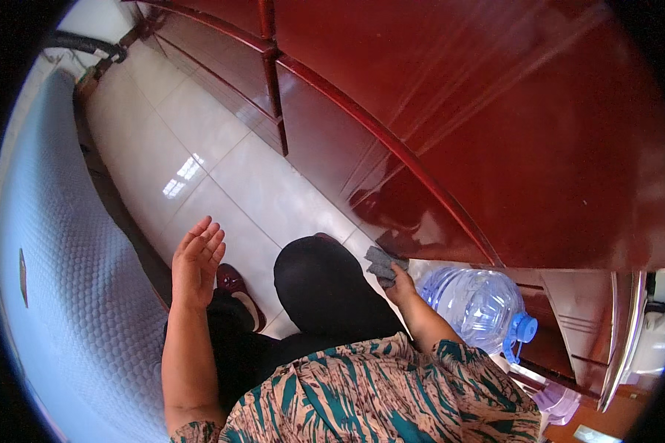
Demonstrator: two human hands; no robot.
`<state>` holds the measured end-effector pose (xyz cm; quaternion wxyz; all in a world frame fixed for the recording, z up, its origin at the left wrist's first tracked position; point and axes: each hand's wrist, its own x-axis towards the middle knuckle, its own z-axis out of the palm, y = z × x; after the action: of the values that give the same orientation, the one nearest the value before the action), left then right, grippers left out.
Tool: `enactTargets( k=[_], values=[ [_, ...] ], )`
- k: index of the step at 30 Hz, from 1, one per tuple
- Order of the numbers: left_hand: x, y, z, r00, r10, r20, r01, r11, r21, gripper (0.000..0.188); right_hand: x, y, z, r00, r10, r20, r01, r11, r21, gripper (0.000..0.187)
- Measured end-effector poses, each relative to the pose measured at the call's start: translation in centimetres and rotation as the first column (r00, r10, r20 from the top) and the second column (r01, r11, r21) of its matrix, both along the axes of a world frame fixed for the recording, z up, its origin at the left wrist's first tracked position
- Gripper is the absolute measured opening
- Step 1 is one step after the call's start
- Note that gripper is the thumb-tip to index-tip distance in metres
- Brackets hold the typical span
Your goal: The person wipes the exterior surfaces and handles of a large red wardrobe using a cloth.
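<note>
Grey cloth (383, 266) gripped beside the red cabinet (539, 148).
From here I see the right hand (400, 286) clutching it near a clear water jug (476, 306); the left hand (198, 255) is raised, open-palmed, over the floor (222, 203).

A grey cloth (381, 263), matte and plain, is bunched into uneven folds — pinched in the right hand (402, 286), its loose part jutting past the fingers. It hangs by the near end of the glossy dark-red wooden cabinet (480, 140), below the top's edge — contact cannot be told.
</note>
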<state>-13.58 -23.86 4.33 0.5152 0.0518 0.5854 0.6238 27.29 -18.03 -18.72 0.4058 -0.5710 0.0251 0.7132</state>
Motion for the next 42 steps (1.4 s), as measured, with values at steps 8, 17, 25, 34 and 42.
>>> enactTargets(
  k=[8,17,25,34,42],
  values=[
    [1.3,0.3,1.7,0.996,-0.085,-0.008,0.084,0.996,-0.040,0.036,1.0,0.0,-3.6,0.996,0.078,0.041,-0.081,0.995,0.058,0.029],
    [2.5,0.8,3.1,0.984,-0.150,0.096,0.153,0.988,-0.020,0.031,-0.2,1.4,-4.7,0.986,0.122,0.116,-0.103,0.982,-0.157,0.031],
    [2.6,0.6,3.1,0.972,-0.161,0.173,0.165,0.986,-0.008,0.032,-6.7,5.0,-3.4,0.957,0.267,0.117,-0.256,0.962,-0.097,0.039],
    [2.6,0.7,3.6,0.969,-0.114,0.220,0.119,0.993,-0.012,0.029,-16.7,10.5,-3.0,0.936,0.315,-0.158,-0.306,0.949,0.077,0.036],
    [2.3,0.6,3.9,0.962,-0.096,0.254,0.094,0.995,0.019,0.030,-23.7,15.1,-2.9,0.886,0.448,-0.122,-0.439,0.893,0.096,0.037]
  ],
)
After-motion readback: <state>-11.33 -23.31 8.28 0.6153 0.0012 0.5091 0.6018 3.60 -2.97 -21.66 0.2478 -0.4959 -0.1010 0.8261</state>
